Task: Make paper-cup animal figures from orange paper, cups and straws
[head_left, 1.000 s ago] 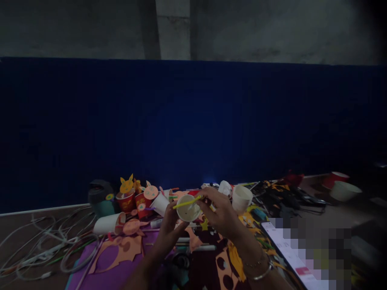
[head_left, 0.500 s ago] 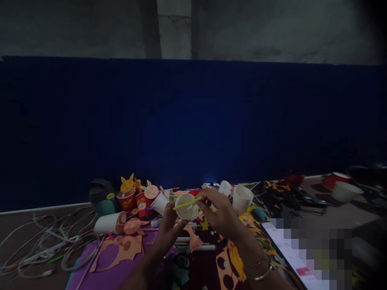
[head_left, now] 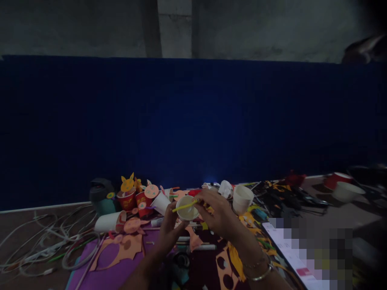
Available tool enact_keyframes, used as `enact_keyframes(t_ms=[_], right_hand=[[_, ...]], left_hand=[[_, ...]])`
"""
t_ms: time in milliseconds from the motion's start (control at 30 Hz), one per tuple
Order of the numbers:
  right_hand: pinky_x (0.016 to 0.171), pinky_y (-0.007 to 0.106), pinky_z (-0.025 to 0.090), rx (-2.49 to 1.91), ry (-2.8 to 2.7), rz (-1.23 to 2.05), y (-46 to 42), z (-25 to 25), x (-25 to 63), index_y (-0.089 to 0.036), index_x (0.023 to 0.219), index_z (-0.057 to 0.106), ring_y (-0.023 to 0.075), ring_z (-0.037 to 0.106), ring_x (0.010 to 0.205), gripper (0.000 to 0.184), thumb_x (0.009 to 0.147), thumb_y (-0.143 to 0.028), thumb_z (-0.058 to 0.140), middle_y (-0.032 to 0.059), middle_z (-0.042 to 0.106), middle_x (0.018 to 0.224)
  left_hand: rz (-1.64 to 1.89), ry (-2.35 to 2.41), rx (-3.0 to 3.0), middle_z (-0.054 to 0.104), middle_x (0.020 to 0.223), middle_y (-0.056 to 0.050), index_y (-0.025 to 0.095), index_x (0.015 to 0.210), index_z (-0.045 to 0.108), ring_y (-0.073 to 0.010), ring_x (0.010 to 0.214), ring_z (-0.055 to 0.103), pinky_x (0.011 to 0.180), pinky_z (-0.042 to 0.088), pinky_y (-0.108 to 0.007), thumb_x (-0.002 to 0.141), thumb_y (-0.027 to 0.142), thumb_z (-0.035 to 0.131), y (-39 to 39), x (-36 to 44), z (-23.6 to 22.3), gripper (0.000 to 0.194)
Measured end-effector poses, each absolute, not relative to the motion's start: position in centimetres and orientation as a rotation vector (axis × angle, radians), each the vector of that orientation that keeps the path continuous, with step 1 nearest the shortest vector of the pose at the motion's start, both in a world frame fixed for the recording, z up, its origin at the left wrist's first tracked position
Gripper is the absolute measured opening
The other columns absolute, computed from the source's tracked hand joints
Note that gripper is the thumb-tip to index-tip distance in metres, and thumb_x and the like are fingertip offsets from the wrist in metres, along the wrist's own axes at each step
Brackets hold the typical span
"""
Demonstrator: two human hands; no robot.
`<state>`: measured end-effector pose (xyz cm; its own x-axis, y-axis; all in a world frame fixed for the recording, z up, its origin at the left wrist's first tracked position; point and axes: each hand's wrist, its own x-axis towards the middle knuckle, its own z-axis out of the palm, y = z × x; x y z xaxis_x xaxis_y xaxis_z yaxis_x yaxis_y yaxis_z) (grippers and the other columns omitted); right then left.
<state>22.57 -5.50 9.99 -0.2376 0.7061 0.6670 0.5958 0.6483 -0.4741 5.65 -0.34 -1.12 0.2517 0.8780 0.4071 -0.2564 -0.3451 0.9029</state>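
Note:
Near the middle of the table my left hand (head_left: 169, 228) is closed around a white paper cup (head_left: 189, 215), its mouth facing me. Across that mouth lies a thin yellow strip (head_left: 182, 207). The fingers of my right hand (head_left: 220, 212) pinch the strip's right end at the cup's rim. Whether the strip is paper or a straw I cannot tell. Behind my left hand a white cup (head_left: 161, 202) leans beside red cups (head_left: 126, 200) bearing paper animal faces. Stacked white cups (head_left: 242, 199) stand just beyond my right hand.
Orange paper with cut-outs (head_left: 117, 251) lies on a purple sheet (head_left: 83, 268). White cables (head_left: 39, 245) tangle at the left, near a dark green bottle (head_left: 104, 197). A lit screen (head_left: 284, 247) is at the right. A blue partition (head_left: 193, 121) rises behind the table.
My right hand and the strip's right end have shifted slightly left and down; the strip now looks a little bent. A blurred shape has appeared at the upper right.

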Motion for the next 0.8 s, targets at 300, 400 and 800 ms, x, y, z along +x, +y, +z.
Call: enact_keyframes(t_ms=[300, 400, 800], right_hand=[[0.069, 0.029, 0.042, -1.067, -1.85, 0.146, -4.7, 9.5, 23.0, -0.018, 0.083, 0.059, 0.0163, 0.054, 0.073, 0.011, 0.082, -0.014, 0.048, 0.0041, 0.062, 0.078], [0.068, 0.029, 0.042, -1.081, -1.858, 0.14, -4.2, 8.8, 22.7, -0.018, 0.082, 0.059, 0.0159, 0.054, 0.072, 0.01, 0.082, -0.015, 0.049, 0.0038, 0.062, 0.078], [0.091, 0.043, 0.039, -1.133, -1.852, -0.005, -4.3, 8.9, 22.2, -0.022, 0.105, 0.058, 0.0245, 0.047, 0.106, 0.034, 0.073, -0.011, 0.056, 0.0089, 0.055, 0.112]], left_hand=[[1.285, 0.596, 1.439, 0.057, 0.117, -0.007, 0.023, 0.115, 0.048, -0.0261, 0.109, 0.052, 0.094, 0.04, -0.043, 0.074, 0.026, 0.066, -0.7, 6.0, -1.2, 0.045], [1.267, 0.6, 1.422, 0.058, 0.116, -0.007, 0.023, 0.111, 0.051, -0.0267, 0.109, 0.052, 0.093, 0.041, -0.043, 0.073, 0.028, 0.066, -0.9, 6.0, -0.8, 0.041], [1.265, 0.638, 1.653, 0.05, 0.127, -0.007, 0.026, 0.123, 0.044, -0.0262, 0.114, 0.048, 0.095, 0.04, -0.042, 0.079, 0.023, 0.06, -0.4, 5.9, -1.7, 0.047]])
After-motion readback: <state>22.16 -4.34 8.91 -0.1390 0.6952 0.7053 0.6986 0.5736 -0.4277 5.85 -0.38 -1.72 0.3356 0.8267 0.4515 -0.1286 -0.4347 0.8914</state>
